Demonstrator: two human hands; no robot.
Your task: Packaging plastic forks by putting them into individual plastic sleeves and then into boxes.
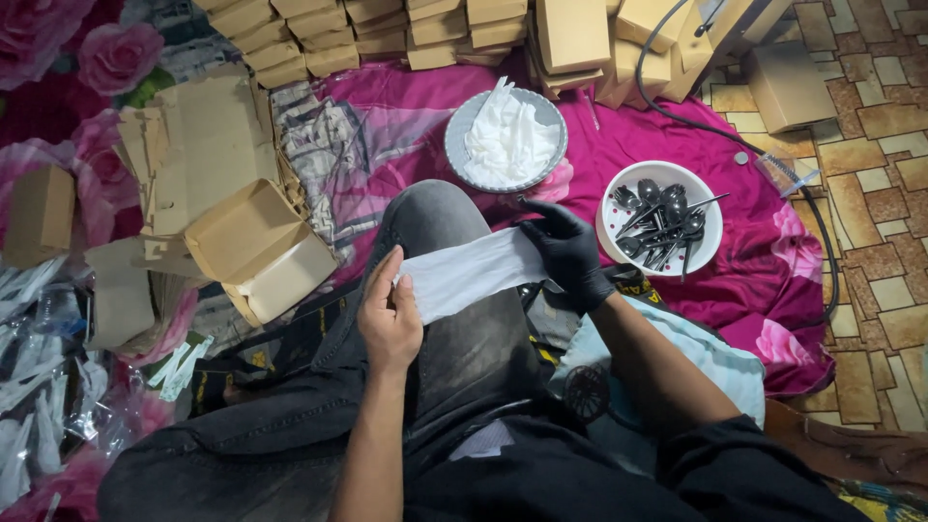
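Sitting on the floor, the person stretches a white napkin (471, 273) flat across the raised knee, which is in grey denim. Left hand (389, 311), bare, pinches the napkin's left end between thumb and fingers. Right hand (568, 253), in a black glove with a matte, slightly shiny skin, grips the right end, fingers curled over the edge. Napkin: thin, soft paper, long rectangular strip, lightly creased, pulled fairly taut between both hands, lying on the denim.

Just beyond the knee, a grey round plate (458, 130) with a ribbed rim holds a loose, crumpled heap of white napkins (507, 138). To its right, well apart from the hands, a white bowl (619, 253) carries a tangle of black plastic spoons (662, 224), glossy, handles crossing.

Left of the knee, an open brown cardboard box (259, 251), kraft finish, lid hinged back, pale liner inside. Behind it, flat unfolded box blanks (198, 145). Stacks of closed kraft boxes (387, 29) run along the top. Everything sits on a magenta floral cloth (677, 135), soft and rumpled. A black cable (720, 130) snakes over the cloth onto the brown patterned floor tiles (870, 116). Far left, clear crinkly plastic sleeves (29, 406) lie piled.
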